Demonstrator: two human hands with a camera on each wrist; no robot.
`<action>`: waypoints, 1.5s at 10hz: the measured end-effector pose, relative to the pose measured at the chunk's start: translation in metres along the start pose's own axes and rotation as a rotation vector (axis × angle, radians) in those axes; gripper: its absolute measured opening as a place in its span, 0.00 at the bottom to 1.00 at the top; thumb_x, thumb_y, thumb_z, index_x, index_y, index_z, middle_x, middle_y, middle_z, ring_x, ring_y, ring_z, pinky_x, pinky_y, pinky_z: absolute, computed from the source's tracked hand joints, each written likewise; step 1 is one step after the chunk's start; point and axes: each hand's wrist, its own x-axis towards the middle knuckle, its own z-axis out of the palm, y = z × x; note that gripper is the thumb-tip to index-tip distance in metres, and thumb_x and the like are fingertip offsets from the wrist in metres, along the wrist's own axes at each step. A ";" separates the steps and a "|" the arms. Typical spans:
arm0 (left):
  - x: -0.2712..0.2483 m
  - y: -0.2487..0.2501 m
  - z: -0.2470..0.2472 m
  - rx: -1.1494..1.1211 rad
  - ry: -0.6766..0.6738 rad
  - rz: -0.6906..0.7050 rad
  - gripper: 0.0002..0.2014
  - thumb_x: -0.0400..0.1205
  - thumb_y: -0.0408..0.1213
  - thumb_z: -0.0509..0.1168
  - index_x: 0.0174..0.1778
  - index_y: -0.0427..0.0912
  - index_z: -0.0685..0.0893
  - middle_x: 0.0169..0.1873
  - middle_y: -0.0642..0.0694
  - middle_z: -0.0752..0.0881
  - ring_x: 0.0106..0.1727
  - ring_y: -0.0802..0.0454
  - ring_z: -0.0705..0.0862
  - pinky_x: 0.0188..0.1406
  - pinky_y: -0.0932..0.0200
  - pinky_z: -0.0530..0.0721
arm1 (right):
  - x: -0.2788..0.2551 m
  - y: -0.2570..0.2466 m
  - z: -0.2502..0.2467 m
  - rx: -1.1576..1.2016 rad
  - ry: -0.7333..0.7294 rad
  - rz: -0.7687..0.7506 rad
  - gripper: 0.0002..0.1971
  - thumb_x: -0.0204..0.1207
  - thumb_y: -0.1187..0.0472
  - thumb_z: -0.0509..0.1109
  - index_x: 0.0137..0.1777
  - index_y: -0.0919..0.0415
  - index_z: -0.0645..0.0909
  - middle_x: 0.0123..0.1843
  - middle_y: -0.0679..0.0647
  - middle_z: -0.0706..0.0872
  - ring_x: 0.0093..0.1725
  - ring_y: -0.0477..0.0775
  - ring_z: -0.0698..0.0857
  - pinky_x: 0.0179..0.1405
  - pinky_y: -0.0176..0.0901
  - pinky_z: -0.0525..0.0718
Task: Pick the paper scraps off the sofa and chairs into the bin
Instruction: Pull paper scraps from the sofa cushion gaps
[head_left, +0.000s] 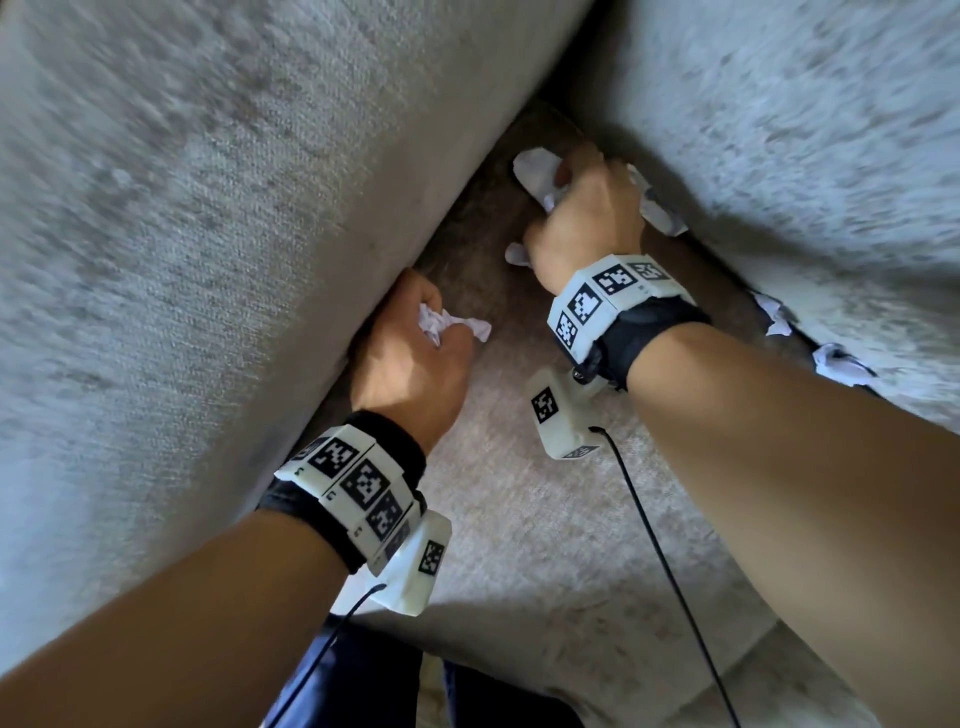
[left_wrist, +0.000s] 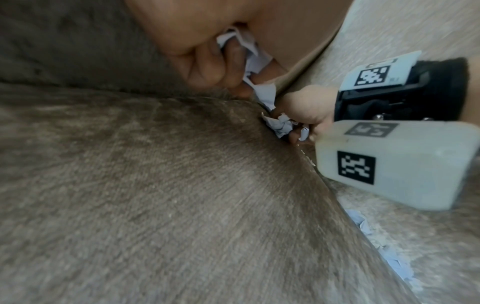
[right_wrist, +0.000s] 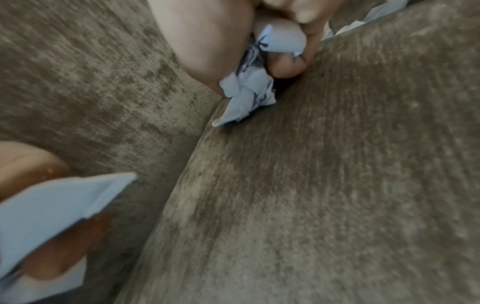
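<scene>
My left hand (head_left: 422, 332) grips a wad of crumpled white paper scraps (head_left: 448, 325) beside the sofa's left cushion; in the left wrist view its curled fingers (left_wrist: 207, 67) close round the paper (left_wrist: 253, 59). Deeper in the corner, my right hand (head_left: 574, 200) clutches more white scraps (head_left: 537, 174), seen up close as a crumpled printed piece (right_wrist: 246, 92) under the fingers (right_wrist: 287, 65). Loose scraps (head_left: 660, 213) lie at the crease right behind that hand. No bin is in view.
Grey-beige sofa cushions (head_left: 208, 208) rise on both sides of the seat (head_left: 545, 519). More torn scraps (head_left: 776, 317) and another (head_left: 836, 364) sit wedged in the right crease, also showing as scraps (left_wrist: 362, 225) along the seam. Wrist camera cables trail over the seat.
</scene>
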 end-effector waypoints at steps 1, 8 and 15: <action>0.000 0.001 0.000 0.014 -0.003 -0.006 0.18 0.76 0.36 0.71 0.33 0.53 0.66 0.28 0.56 0.75 0.35 0.47 0.81 0.34 0.54 0.82 | 0.000 0.000 -0.001 -0.003 -0.031 0.024 0.24 0.63 0.59 0.78 0.60 0.60 0.81 0.61 0.60 0.85 0.66 0.61 0.80 0.61 0.43 0.76; 0.000 0.071 0.050 0.277 -0.181 0.005 0.15 0.72 0.52 0.64 0.29 0.43 0.79 0.23 0.54 0.80 0.40 0.40 0.81 0.43 0.56 0.77 | -0.049 0.103 -0.044 -0.021 -0.062 0.142 0.17 0.75 0.52 0.59 0.55 0.58 0.84 0.58 0.59 0.86 0.60 0.61 0.83 0.51 0.43 0.74; 0.034 0.129 0.120 0.586 -0.215 0.175 0.20 0.73 0.56 0.70 0.56 0.53 0.77 0.43 0.52 0.84 0.57 0.39 0.84 0.59 0.46 0.82 | -0.073 0.203 -0.061 0.383 -0.099 0.196 0.19 0.82 0.54 0.61 0.49 0.71 0.83 0.47 0.46 0.90 0.38 0.45 0.82 0.38 0.30 0.75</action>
